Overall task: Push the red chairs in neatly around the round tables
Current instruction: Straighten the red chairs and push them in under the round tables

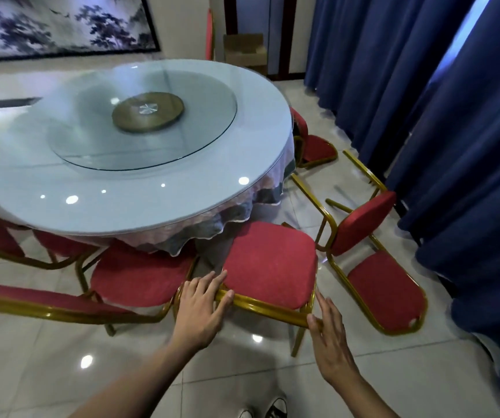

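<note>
Pressed against chair (270, 263) frame at counter (152, 203) near edge, seat edge under cloth (182, 239): left grip (202, 309) spread, fingers straight; right grip (331, 342) spread, thumb on frame. Second chair (387, 285) right of counter, beside curtain (453, 146).

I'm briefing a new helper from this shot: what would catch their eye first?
The round table with its glass turntable fills the upper left. Below it, the left hand and right hand rest on the near edge of a red chair; blue curtains hang at right.
</note>
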`<state>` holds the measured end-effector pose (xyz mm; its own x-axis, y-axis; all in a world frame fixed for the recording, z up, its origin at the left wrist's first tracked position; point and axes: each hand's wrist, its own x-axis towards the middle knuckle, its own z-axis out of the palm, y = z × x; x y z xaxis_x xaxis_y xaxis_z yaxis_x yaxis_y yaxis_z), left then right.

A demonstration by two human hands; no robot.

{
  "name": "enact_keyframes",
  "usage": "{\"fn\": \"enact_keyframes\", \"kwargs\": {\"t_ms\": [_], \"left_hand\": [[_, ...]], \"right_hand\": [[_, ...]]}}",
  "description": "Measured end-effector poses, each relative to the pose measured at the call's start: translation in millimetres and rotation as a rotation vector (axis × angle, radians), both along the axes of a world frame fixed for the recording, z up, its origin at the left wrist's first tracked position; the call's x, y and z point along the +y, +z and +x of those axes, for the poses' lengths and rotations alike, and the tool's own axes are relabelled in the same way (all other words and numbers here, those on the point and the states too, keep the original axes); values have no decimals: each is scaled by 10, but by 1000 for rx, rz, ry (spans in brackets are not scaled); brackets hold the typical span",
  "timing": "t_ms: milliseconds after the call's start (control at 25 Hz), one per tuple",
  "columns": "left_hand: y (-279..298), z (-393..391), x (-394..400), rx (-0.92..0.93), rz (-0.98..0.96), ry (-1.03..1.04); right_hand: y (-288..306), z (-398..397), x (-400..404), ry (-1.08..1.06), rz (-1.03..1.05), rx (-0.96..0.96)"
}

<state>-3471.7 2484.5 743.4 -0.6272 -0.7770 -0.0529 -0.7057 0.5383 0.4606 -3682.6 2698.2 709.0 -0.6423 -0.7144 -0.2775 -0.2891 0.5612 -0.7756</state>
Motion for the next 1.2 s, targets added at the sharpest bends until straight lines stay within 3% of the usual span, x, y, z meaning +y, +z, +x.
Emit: {"fn": "enact_keyframes", "kwargs": {"t_ms": [480,840,1200], "left_hand": [[11,-130,620,-35,33,158],[95,-889,1586,-37,30,424],[100,-1630,2240,-82,76,585]], "right_hand": [[-59,-499,221,154,-21,7],[-103,-1609,477,404,-45,-50],[-101,-2649,408,704,-4,17]]}}
